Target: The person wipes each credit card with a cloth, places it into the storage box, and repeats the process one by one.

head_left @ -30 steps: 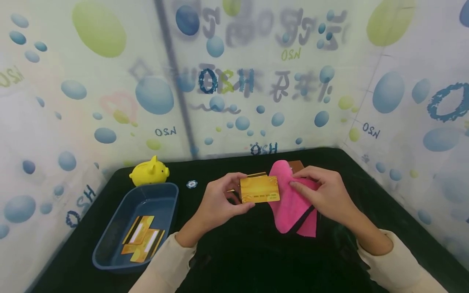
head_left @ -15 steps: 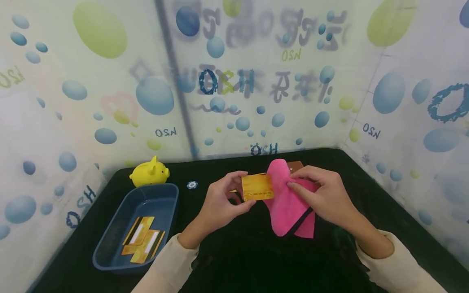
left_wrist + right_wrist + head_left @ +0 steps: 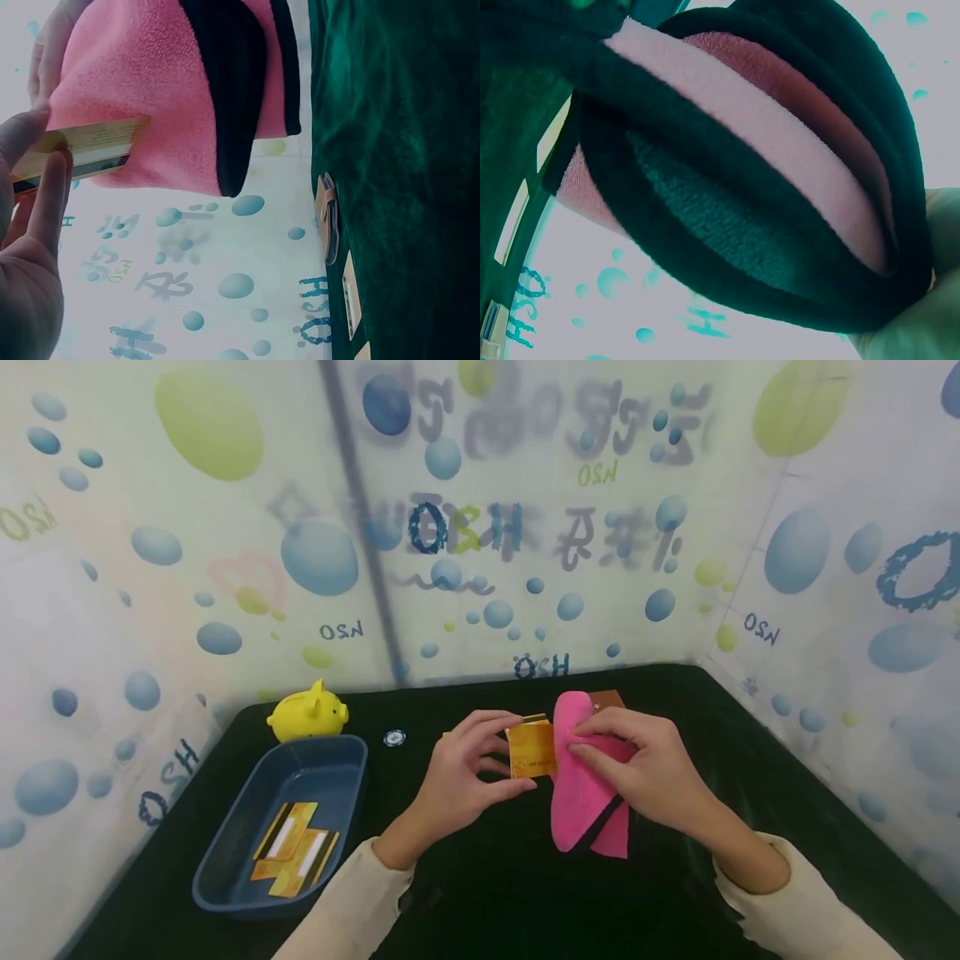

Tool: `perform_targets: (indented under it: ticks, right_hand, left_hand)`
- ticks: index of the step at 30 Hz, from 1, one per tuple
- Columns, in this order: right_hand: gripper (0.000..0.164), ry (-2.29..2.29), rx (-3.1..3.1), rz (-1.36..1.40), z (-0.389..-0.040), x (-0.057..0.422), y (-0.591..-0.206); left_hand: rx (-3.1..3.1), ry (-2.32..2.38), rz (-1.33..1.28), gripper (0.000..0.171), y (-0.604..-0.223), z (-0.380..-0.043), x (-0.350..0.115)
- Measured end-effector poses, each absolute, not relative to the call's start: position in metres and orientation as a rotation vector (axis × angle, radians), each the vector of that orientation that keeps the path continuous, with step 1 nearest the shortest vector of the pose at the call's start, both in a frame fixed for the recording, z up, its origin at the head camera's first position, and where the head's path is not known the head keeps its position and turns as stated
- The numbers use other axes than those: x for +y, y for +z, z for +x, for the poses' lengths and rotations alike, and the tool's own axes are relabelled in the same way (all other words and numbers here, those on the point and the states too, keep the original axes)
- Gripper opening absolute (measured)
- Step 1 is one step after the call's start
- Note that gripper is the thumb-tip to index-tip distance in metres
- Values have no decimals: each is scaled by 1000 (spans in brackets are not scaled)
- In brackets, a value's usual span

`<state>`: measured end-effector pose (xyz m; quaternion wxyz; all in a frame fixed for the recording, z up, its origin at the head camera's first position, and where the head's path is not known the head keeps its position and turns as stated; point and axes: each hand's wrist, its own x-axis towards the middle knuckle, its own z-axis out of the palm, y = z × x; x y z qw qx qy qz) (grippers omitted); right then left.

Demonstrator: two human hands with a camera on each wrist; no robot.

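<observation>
My left hand (image 3: 465, 768) holds a gold bank card (image 3: 531, 750) by its edges, thumb below and fingers above. My right hand (image 3: 641, 760) pinches a pink cloth (image 3: 585, 793) with black edging, folded and hanging down. The cloth hides the right part of the card in the head view. The left wrist view shows the card's end (image 3: 124, 142) against the fuzzy pink fabric (image 3: 157, 82), with a dark stripe along the card. In the right wrist view, black-edged cloth folds (image 3: 780, 127) fill most of the picture, and the right hand (image 3: 915, 319) shows only at the corner.
On the left of the dark green tabletop (image 3: 480, 893) stands a blue tray (image 3: 356, 785) with several gold cards (image 3: 288, 852). Behind it is a yellow piggy bank (image 3: 307, 714), with a poker chip (image 3: 394, 738) nearby. A brown wallet (image 3: 606, 699) lies behind the cloth.
The cloth and right hand have moved left, and the left hand slightly right with the card. The card, nearly all visible one second ago, is now partly covered by the cloth.
</observation>
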<state>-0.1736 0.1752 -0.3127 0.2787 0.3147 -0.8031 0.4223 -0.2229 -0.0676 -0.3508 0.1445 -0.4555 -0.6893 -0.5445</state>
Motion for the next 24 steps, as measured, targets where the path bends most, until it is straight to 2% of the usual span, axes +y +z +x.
perform_targets:
  ticks: [8,24]
  right_hand:
    - [33,1092,-2108,944,-170,170,-314]
    - [35,1092,-2044,971,-166,167,-305]
  left_hand:
    - [-1885,-1627,-1409,66,-352,-221,-63]
    - [-1836,-1577,-1390,60,-349,-220,-64]
